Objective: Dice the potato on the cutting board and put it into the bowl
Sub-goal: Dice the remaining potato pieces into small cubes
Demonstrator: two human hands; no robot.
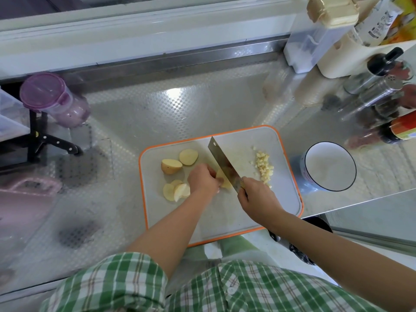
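An orange-rimmed white cutting board point(225, 217) lies on the metal counter. My right hand point(256, 199) grips the handle of a cleaver point(222, 164), whose blade comes down on a potato slice point(224, 182). My left hand point(203, 179) holds that slice with curled fingers, right beside the blade. A potato end piece point(170, 166) and a round slice point(188, 156) lie at the board's left, with more slices point(175, 191) nearer me. A pile of potato dice point(263, 166) sits on the board's right side. The white bowl point(329, 166) with a dark rim stands right of the board.
Bottles and metal shakers point(380, 91) crowd the back right with a white container point(315, 43). A purple-lidded jar point(54, 100) and a black knife rack point(38, 140) stand at left. A pink object point(27, 194) is at the near left. The counter's edge runs below the bowl.
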